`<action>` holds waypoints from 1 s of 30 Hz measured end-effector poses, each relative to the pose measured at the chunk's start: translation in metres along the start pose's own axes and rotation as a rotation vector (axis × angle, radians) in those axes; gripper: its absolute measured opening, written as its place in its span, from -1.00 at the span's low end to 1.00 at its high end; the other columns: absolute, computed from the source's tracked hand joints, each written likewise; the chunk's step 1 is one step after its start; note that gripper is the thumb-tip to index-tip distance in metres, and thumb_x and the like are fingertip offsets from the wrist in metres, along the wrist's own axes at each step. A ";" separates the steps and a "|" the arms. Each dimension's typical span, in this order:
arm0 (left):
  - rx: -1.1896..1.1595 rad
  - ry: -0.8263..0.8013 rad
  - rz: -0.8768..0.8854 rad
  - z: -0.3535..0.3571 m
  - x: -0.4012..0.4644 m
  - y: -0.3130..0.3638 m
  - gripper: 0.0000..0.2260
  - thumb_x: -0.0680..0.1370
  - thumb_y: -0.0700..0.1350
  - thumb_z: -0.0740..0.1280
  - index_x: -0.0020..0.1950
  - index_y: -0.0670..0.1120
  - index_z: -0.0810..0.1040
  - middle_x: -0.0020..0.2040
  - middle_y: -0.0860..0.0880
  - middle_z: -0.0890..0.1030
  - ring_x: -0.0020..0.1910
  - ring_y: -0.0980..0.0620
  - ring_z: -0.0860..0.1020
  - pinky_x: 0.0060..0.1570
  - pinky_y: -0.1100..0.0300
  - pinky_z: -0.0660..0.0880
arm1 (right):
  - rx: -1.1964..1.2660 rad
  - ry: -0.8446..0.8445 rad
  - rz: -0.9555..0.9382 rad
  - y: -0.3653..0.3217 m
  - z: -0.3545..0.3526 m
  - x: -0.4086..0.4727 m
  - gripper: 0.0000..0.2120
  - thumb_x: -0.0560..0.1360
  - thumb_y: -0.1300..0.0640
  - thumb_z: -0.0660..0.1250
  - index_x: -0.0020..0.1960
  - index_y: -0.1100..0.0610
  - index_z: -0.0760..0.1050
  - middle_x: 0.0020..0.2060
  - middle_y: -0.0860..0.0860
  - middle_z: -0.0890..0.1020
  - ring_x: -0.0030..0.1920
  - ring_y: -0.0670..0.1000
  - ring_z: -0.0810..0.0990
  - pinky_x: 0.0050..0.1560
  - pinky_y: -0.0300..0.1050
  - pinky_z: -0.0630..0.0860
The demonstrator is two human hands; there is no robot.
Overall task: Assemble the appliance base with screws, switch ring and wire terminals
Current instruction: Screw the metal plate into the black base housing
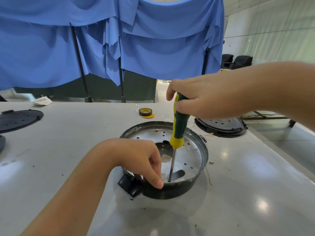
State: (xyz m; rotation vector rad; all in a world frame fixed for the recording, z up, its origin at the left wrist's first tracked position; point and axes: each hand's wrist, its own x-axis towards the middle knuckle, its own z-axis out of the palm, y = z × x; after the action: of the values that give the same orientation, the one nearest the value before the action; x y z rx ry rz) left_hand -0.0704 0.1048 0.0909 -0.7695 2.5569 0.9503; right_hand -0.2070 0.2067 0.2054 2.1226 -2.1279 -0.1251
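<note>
The round appliance base (196,160), a black shell with a perforated metal plate inside, lies on the white table in the middle. My right hand (204,97) grips the top of a green and yellow screwdriver (179,126), which stands nearly upright with its tip down at the plate's near edge. My left hand (144,160) rests on the base's near left rim, fingers curled down over the edge beside the screwdriver tip. A black block (130,184) sticks out from the base under that hand. Whether a screw sits under the tip is hidden.
A second black round cover (221,126) lies behind the base at right, with thin wires (207,134) beside it. A tape roll (145,112) sits at the back centre. Another black disc (17,120) lies far left. Blue cloth hangs behind the table. The table's right edge runs diagonally.
</note>
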 end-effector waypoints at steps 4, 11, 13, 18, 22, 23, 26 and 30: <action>0.001 -0.006 0.003 0.000 -0.001 0.000 -0.91 0.43 0.06 0.49 -0.18 0.07 0.66 -0.34 0.22 0.62 -0.27 0.26 0.58 -0.15 0.32 0.52 | 0.075 0.039 -0.092 -0.003 -0.001 -0.002 -0.76 0.57 -0.14 0.04 -0.02 -0.07 0.43 -0.26 -0.13 0.49 -0.25 -0.06 0.47 -0.27 -0.16 0.36; -0.003 -0.008 0.008 0.000 -0.001 0.000 -0.90 0.43 0.07 0.49 -0.23 0.09 0.65 -0.34 0.23 0.62 -0.27 0.26 0.58 -0.13 0.31 0.53 | -0.039 0.025 -0.050 -0.008 -0.002 -0.006 -0.73 0.53 -0.20 0.02 0.00 -0.05 0.35 -0.32 -0.05 0.47 -0.33 -0.06 0.43 -0.37 -0.13 0.29; 0.000 -0.013 0.008 0.000 0.000 0.000 -0.89 0.43 0.07 0.48 -0.26 0.11 0.64 -0.34 0.23 0.62 -0.28 0.27 0.58 -0.10 0.30 0.54 | -0.005 -0.004 -0.052 -0.008 -0.004 -0.007 -0.87 0.57 -0.09 0.11 0.01 -0.05 0.32 -0.27 -0.05 0.45 -0.32 -0.06 0.40 -0.36 -0.13 0.27; 0.010 -0.001 0.006 0.000 -0.002 0.001 -0.90 0.43 0.09 0.49 -0.24 0.11 0.65 -0.34 0.25 0.63 -0.26 0.25 0.59 -0.06 0.27 0.56 | -0.202 0.067 0.004 -0.006 -0.004 -0.002 -0.53 0.48 -0.39 0.01 -0.24 0.01 0.31 -0.34 -0.02 0.46 -0.35 -0.03 0.43 -0.36 -0.13 0.31; 0.011 0.007 -0.003 0.001 -0.002 0.001 -0.89 0.42 0.09 0.49 -0.18 0.08 0.67 -0.32 0.23 0.64 -0.21 0.22 0.61 -0.03 0.22 0.57 | -0.013 -0.050 0.036 -0.002 -0.002 0.001 -0.81 0.57 -0.16 0.12 -0.01 -0.04 0.34 -0.30 -0.01 0.47 -0.35 -0.03 0.45 -0.36 -0.15 0.36; 0.012 0.005 -0.007 0.000 -0.002 0.001 -0.89 0.42 0.09 0.49 -0.17 0.08 0.67 -0.32 0.23 0.64 -0.20 0.20 0.61 0.01 0.18 0.59 | 0.066 -0.081 0.028 -0.002 -0.003 0.000 -0.90 0.58 -0.03 0.15 0.07 -0.05 0.34 -0.28 0.00 0.49 -0.36 -0.02 0.46 -0.37 -0.17 0.36; 0.016 0.002 -0.006 0.000 -0.002 0.002 -0.90 0.43 0.08 0.49 -0.20 0.09 0.66 -0.35 0.24 0.62 -0.24 0.22 0.60 -0.05 0.24 0.57 | 0.104 -0.123 -0.039 -0.002 -0.009 -0.006 -0.95 0.58 -0.02 0.20 0.02 -0.09 0.36 -0.26 -0.04 0.57 -0.33 -0.06 0.53 -0.37 -0.23 0.35; 0.004 0.001 0.010 0.001 -0.002 0.003 -0.91 0.44 0.05 0.48 -0.21 0.08 0.65 -0.35 0.23 0.62 -0.27 0.26 0.58 -0.14 0.34 0.53 | -0.111 -0.033 0.009 -0.003 -0.010 -0.004 -0.58 0.48 -0.34 0.10 -0.17 0.00 0.42 -0.34 -0.06 0.60 -0.36 -0.07 0.54 -0.39 -0.18 0.29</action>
State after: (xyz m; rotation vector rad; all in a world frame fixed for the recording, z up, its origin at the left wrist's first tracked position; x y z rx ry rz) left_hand -0.0701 0.1082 0.0927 -0.7573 2.5652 0.9472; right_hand -0.2026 0.2106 0.2143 2.0619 -2.0960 -0.2727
